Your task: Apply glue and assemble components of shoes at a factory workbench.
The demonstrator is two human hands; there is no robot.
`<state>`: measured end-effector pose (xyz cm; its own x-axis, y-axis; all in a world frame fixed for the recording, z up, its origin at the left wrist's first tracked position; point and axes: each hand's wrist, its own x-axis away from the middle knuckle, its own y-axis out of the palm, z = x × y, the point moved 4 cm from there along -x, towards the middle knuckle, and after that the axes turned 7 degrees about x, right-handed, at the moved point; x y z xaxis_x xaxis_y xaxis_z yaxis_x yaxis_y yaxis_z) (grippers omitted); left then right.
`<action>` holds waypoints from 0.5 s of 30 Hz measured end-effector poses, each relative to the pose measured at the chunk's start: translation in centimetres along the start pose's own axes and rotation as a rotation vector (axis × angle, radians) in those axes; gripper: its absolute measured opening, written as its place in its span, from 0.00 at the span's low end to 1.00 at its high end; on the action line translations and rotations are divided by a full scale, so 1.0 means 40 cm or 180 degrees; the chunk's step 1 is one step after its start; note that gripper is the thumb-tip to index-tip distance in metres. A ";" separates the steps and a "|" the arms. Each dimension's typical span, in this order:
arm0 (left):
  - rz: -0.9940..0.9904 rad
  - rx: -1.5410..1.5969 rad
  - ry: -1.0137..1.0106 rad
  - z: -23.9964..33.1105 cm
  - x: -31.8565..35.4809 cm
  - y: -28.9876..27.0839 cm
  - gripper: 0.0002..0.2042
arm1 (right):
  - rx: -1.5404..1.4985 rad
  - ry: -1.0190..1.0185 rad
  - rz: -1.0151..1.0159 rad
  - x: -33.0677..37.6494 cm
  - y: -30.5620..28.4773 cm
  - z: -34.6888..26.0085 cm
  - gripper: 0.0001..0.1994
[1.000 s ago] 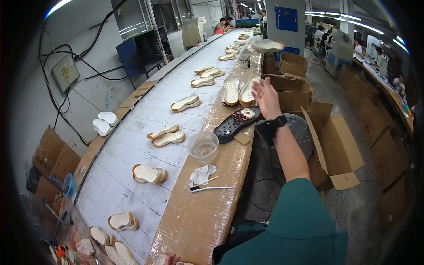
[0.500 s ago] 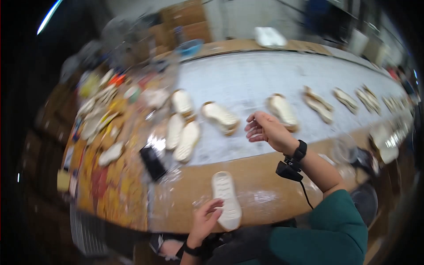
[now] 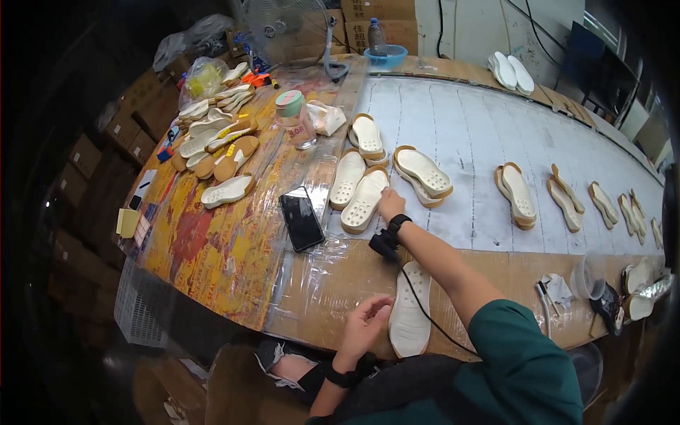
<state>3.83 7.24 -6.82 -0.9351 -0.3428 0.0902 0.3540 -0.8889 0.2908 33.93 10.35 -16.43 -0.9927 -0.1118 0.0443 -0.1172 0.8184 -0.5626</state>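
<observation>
2 hands split the work: left hand (image 3: 365, 322) rests open-fingered beside a cream rubber shoe sole (image 3: 411, 309), steadying it, while right hand (image 3: 390, 204) presses curled fingers onto a perforated cream insole (image 3: 365, 200), gripping nothing

One head-worn fisheye view; looks steeply down, close over the workbench (image 3: 234, 241).

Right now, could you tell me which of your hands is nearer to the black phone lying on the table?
Right. The right hand rests on a pale sole just right of the black phone; the left hand lies lower down at the table's near edge, beside a white sole.
</observation>
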 end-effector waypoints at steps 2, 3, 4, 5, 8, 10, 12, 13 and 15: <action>-0.0199 0.0017 -0.0126 -0.012 0.010 0.009 0.12 | 0.0423 -0.0407 0.0185 0.000 -0.053 0.001 0.19; -0.0211 0.0019 -0.0107 -0.013 0.011 0.008 0.12 | 0.0235 -0.0688 0.0269 0.000 -0.091 -0.012 0.18; -0.0222 0.0126 -0.0142 -0.014 0.014 0.006 0.12 | 0.0042 -0.0972 0.0347 0.002 -0.114 -0.029 0.18; -0.0228 0.0228 -0.0175 -0.016 0.017 0.003 0.12 | 0.0031 -0.0992 0.0358 -0.007 -0.094 -0.020 0.18; -0.0094 0.0142 -0.0234 -0.026 0.022 -0.021 0.11 | 0.0456 -0.0213 -0.0116 0.011 -0.026 -0.003 0.16; -0.0114 0.0151 -0.0159 -0.021 0.020 -0.018 0.12 | 0.0254 0.0318 0.0211 0.005 0.007 0.011 0.17; -0.0036 0.0185 -0.0108 -0.017 0.019 -0.024 0.12 | -0.0081 0.0599 0.0365 -0.004 0.014 0.016 0.17; -0.0033 0.0168 -0.0089 -0.015 0.019 -0.028 0.12 | -0.0483 0.0913 0.0442 -0.001 0.005 0.026 0.16; 0.0048 0.0161 -0.0092 -0.011 0.022 -0.027 0.12 | -0.0902 0.1208 0.0516 -0.002 -0.012 0.025 0.16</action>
<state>2.63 7.77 -7.48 -0.9301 -0.3465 0.1222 0.3672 -0.8669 0.3370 34.09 9.40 -16.98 -0.9323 0.1996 0.3017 0.0892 0.9351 -0.3431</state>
